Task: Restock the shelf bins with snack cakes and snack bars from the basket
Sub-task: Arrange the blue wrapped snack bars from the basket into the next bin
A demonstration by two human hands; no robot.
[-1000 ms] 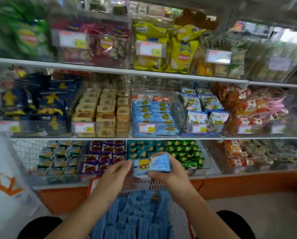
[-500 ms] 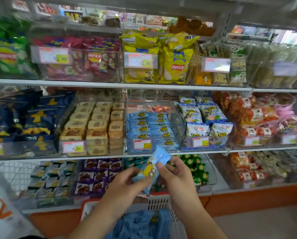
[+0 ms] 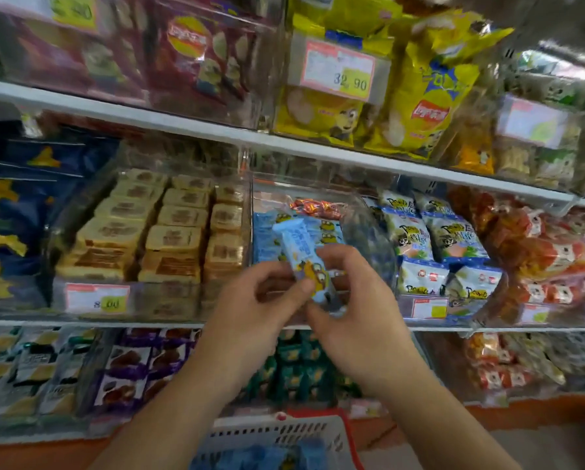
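Both hands hold one light blue snack cake pack (image 3: 303,257) with a yellow cartoon figure, tilted up to the left, in front of the middle shelf. My left hand (image 3: 257,313) pinches its lower end from the left. My right hand (image 3: 359,310) grips it from the right with curled fingers. Right behind the pack is a clear bin (image 3: 369,239) stacked with the same blue packs (image 3: 264,232). The white basket (image 3: 277,432) sits at the bottom of the view with more blue packs (image 3: 267,457) inside.
A clear bin of tan snack cakes (image 3: 169,232) stands left of the blue bin, and white panda bags (image 3: 430,242) to its right. Yellow chip bags (image 3: 420,96) fill the shelf above. Purple packs (image 3: 138,364) and green packs (image 3: 294,368) lie in bins on the lower shelf.
Both hands have lifted the blue pack from over the basket up to the front of the blue-pack bin on the middle shelf. The view has moved closer to the shelf.
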